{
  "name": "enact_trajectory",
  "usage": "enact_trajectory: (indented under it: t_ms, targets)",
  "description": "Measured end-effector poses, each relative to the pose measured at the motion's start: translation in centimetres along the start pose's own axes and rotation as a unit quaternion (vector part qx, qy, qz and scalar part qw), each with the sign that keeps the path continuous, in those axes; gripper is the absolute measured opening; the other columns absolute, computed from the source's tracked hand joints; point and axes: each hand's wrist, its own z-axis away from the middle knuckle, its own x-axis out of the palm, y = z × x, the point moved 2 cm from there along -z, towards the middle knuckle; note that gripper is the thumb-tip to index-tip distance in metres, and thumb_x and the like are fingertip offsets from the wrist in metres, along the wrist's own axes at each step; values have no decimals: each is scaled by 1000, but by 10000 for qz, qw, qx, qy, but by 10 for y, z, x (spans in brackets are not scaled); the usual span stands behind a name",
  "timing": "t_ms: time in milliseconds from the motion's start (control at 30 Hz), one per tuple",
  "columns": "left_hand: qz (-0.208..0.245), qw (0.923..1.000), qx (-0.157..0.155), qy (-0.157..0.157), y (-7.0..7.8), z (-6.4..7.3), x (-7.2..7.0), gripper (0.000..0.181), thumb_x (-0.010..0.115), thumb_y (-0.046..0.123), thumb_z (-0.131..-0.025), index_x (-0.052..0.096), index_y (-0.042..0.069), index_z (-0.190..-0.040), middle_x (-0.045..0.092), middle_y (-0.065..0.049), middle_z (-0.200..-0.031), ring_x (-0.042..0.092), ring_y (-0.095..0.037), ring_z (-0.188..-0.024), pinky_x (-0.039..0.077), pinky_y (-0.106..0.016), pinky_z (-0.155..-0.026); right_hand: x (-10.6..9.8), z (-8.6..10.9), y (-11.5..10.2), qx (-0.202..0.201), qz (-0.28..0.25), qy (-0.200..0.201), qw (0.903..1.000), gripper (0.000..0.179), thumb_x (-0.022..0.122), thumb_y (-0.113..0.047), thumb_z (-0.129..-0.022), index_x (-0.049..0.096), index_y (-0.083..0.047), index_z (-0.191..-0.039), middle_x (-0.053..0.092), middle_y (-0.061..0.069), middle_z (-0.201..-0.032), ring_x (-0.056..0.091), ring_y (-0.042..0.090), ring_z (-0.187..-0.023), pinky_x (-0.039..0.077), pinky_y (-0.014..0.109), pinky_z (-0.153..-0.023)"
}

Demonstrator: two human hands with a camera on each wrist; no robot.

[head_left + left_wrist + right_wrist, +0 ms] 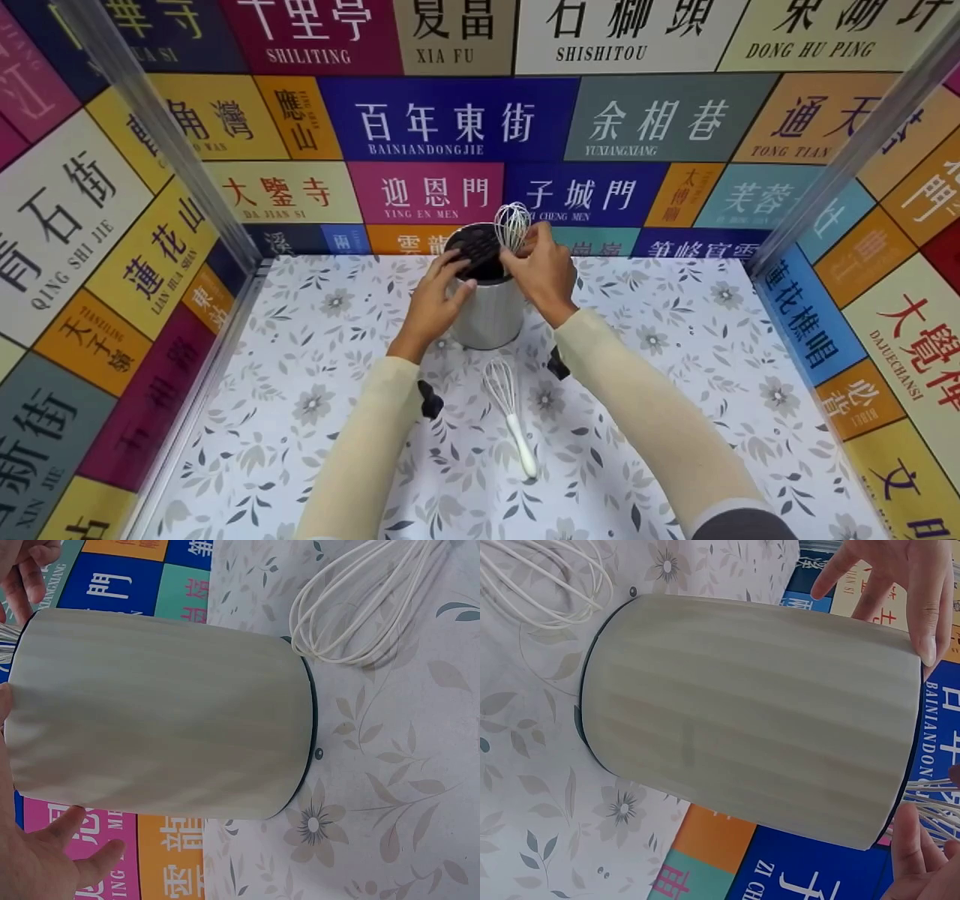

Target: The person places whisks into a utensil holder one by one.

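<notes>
A pale ribbed utensil holder (487, 319) stands upright at the back of the table, with a dark slotted piece (478, 244) at its mouth. My left hand (437, 296) holds the holder's rim on the left, thumb in front and fingers over the top; the grip is partly hidden. Above the right rim, my right hand (546, 268) pinches a whisk (512, 223), its wire loops upward; its lower part is hidden. Nearer me lies a second whisk (510, 409), loops towards the holder and white handle towards me. The right wrist view shows the holder's side (742, 712) and left hand (904, 585).
A floral-patterned cover (645, 442) lies over the table. Panels with printed place names, including a blue one (450, 120), rise behind and on both sides. Clear upright posts stand at the left corner (172, 142) and the right corner (832, 165).
</notes>
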Motion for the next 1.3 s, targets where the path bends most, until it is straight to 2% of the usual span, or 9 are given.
enact_trajectory:
  t_ms: [333, 500, 800, 1067, 1300]
  targets:
    - [-31, 9999, 110, -18, -1, 0, 1, 47, 59, 40, -103, 61, 13, -142, 45, -6, -158, 42, -25, -148, 37, -44, -120, 1, 5, 8, 23, -170, -200, 9997, 49, 76, -56, -83, 57, -22, -112, 77, -5, -94, 71, 17, -79, 54, 42, -60]
    - [-21, 9998, 168, 37, 0, -1, 1, 47, 60, 38, -103, 61, 11, -141, 46, -8, -158, 43, -27, -147, 37, -45, -120, 1, 6, 10, 135, -159, -278, 9994, 57, 77, -64, -79, 58, -25, -116, 76, -5, -100, 71, 17, -82, 54, 40, -61]
    - [-56, 10000, 82, -10, -2, -2, 2, 48, 59, 41, -103, 61, 13, -142, 44, -6, -159, 43, -27, -147, 36, -46, -120, -3, 7, 11, 230, -207, -431, 9986, 64, 75, -70, -78, 58, -23, -117, 77, -3, -105, 71, 20, -82, 54, 40, -62]
    - [-6, 10000, 91, 11, -3, -2, 1, 47, 59, 41, -103, 61, 14, -142, 44, -6, -159, 42, -27, -147, 36, -45, -120, -15, 11, 17, -3, -295, -362, 9989, 63, 74, -69, -80, 59, -20, -117, 77, 2, -107, 72, 22, -82, 56, 42, -66]
    - [82, 9999, 92, 46, -1, -1, 2, 46, 61, 38, -102, 61, 13, -141, 45, -5, -158, 41, -25, -148, 35, -44, -121, -33, 23, 32, -317, -289, -192, 9989, 64, 72, -73, -79, 59, -19, -113, 78, 0, -99, 72, 24, -81, 53, 44, -64]
